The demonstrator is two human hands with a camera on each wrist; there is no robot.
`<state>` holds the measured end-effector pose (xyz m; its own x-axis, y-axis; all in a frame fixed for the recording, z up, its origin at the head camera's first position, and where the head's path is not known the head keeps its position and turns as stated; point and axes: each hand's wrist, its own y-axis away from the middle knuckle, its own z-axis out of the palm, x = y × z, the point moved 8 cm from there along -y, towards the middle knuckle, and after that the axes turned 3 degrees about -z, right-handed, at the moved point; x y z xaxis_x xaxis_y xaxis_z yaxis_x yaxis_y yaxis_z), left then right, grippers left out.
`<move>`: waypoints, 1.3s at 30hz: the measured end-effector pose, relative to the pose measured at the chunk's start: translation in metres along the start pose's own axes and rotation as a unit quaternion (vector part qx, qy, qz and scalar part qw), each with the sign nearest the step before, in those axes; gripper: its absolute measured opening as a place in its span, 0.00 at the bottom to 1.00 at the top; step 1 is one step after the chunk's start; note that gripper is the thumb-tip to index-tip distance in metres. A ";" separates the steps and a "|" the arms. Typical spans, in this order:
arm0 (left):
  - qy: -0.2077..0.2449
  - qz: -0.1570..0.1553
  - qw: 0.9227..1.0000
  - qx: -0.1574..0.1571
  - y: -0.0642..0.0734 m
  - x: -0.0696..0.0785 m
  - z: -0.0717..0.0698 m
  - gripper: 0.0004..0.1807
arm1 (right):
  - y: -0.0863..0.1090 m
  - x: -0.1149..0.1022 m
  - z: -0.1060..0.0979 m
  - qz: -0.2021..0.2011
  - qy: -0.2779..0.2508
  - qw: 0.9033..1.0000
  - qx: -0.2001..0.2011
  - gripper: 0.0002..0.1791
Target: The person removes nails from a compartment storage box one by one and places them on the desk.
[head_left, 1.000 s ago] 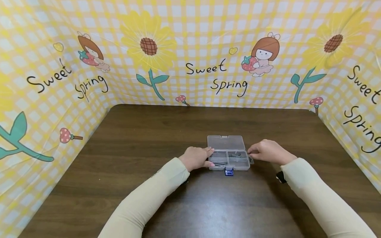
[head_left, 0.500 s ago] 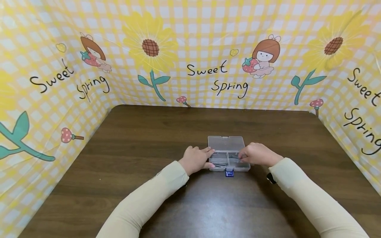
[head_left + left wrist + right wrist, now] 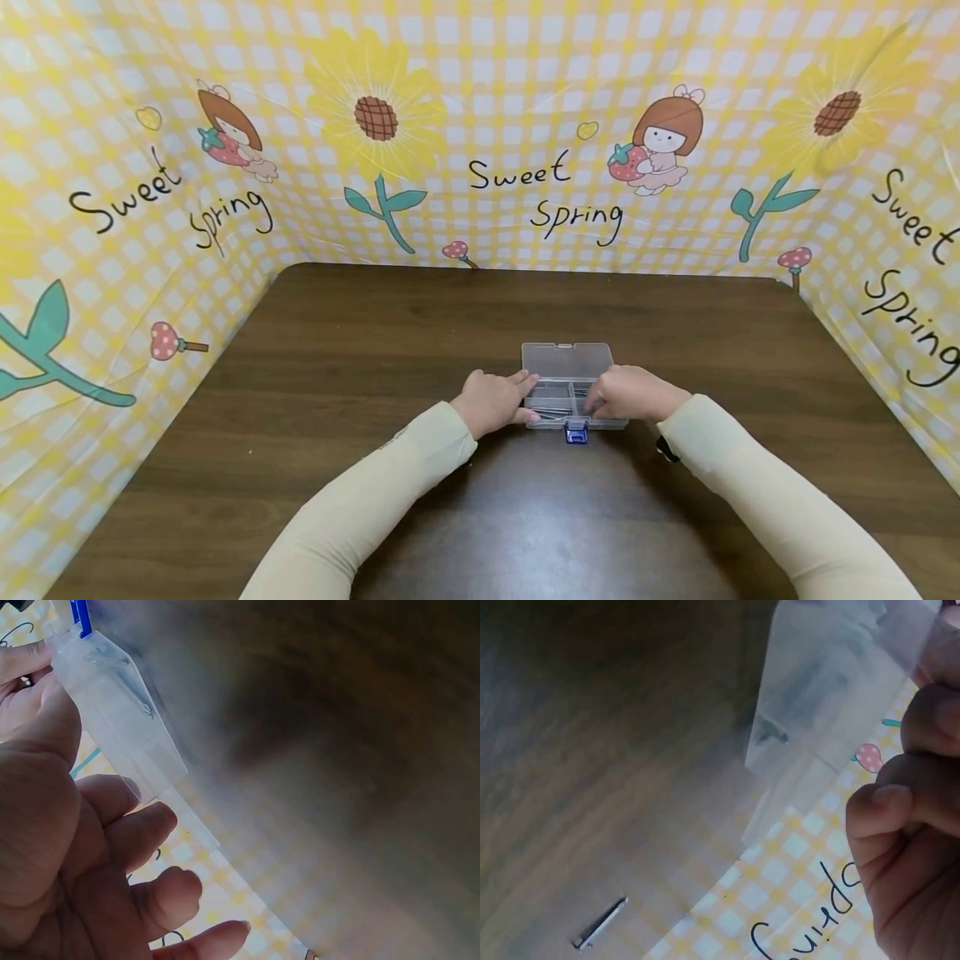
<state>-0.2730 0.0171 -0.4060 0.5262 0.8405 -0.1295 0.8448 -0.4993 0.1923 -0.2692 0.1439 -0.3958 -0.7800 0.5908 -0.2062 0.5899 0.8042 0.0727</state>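
Note:
A clear plastic compartment box [image 3: 552,392] stands on the table with its lid [image 3: 567,361] raised behind it and a blue latch [image 3: 577,433] at the front. Slim silver metal pieces [image 3: 551,412] lie in its front left compartment; their exact kind is unclear. My left hand [image 3: 491,402] rests at the box's left side, thumb and forefinger spread along the edge; its fingers look relaxed in the left wrist view. Over the right compartments is my right hand [image 3: 637,392], fingers bent and tips pointing down into the box. Whether they pinch anything is hidden.
The box stands on a dark wooden table [image 3: 375,325]. A small slim silver metal piece [image 3: 600,924] shows apart from the box in the right wrist view. Behind the table hangs a yellow checked cloth [image 3: 510,100], which also runs along both sides.
My right hand has moved left from beside the box's right edge to over its right compartments, with fingertips dipping in. The left hand stays at the left side.

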 end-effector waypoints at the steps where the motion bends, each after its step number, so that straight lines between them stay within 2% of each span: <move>1: 0.002 0.001 1.000 -0.001 0.000 0.000 0.000 0.37 | -0.001 0.000 0.001 0.002 0.002 1.000 -0.001 0.04; 9: 0.003 0.003 1.000 -0.014 -0.001 0.001 0.001 0.37 | -0.003 -0.001 0.003 0.005 0.030 0.999 -0.010 0.05; 16: 0.004 0.001 1.000 -0.013 -0.001 0.000 0.000 0.37 | -0.002 -0.004 0.000 -0.008 0.061 0.998 0.000 0.06; 21: 0.004 0.003 1.000 -0.012 -0.001 0.000 0.000 0.37 | -0.002 -0.004 -0.001 -0.012 0.065 0.998 0.004 0.05; 28: 0.002 0.002 1.000 -0.016 -0.001 0.000 0.000 0.37 | -0.001 -0.003 0.000 -0.023 0.078 0.997 -0.003 0.09; 33: -0.001 -0.006 1.000 -0.023 -0.002 -0.001 0.001 0.38 | 0.001 -0.005 -0.001 -0.038 0.094 0.995 0.008 0.09; 39: -0.003 0.000 1.000 -0.019 -0.004 0.000 0.002 0.38 | 0.002 -0.005 0.000 -0.048 0.103 0.993 0.020 0.11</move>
<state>-0.2761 0.0181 -0.4086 0.5269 0.8392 -0.1349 0.8405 -0.4907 0.2297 -0.2639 0.1427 -0.3945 -0.8570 0.5153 -0.0067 0.5150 0.8569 0.0220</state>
